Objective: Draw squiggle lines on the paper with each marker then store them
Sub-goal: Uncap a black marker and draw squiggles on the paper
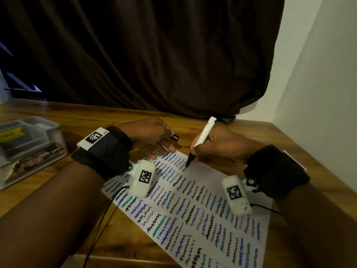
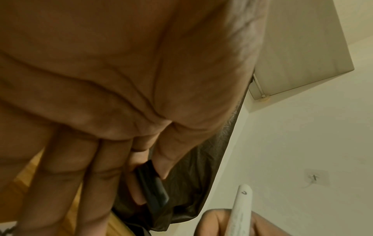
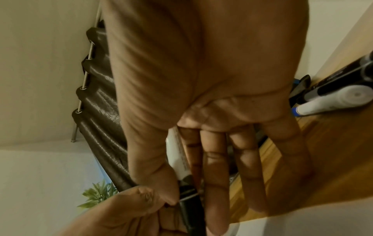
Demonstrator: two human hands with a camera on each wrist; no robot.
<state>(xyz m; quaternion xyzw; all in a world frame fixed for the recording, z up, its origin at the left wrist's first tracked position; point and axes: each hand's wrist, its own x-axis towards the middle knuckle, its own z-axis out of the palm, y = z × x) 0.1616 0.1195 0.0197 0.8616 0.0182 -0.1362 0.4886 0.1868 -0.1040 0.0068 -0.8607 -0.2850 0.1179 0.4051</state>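
Observation:
A white sheet of paper [image 1: 195, 194] covered in black, blue and teal squiggles lies on the wooden table. My right hand [image 1: 218, 146] grips a white marker [image 1: 202, 135] with a black nib end, its tip touching the paper near the far edge. The marker [image 3: 177, 156] shows between thumb and fingers in the right wrist view. My left hand [image 1: 152, 136] pinches the black cap [image 1: 174, 137] between thumb and forefinger while its other fingers rest on the paper's far left corner. The cap [image 2: 153, 186] appears dark in the left wrist view.
A grey plastic storage box [image 1: 29, 144] stands at the table's left. Other markers [image 3: 333, 95] lie on the table beside my right hand. A dark curtain [image 1: 154, 55] hangs behind the table, a white wall [image 1: 318, 74] at the right. Cables trail from both wrist cameras.

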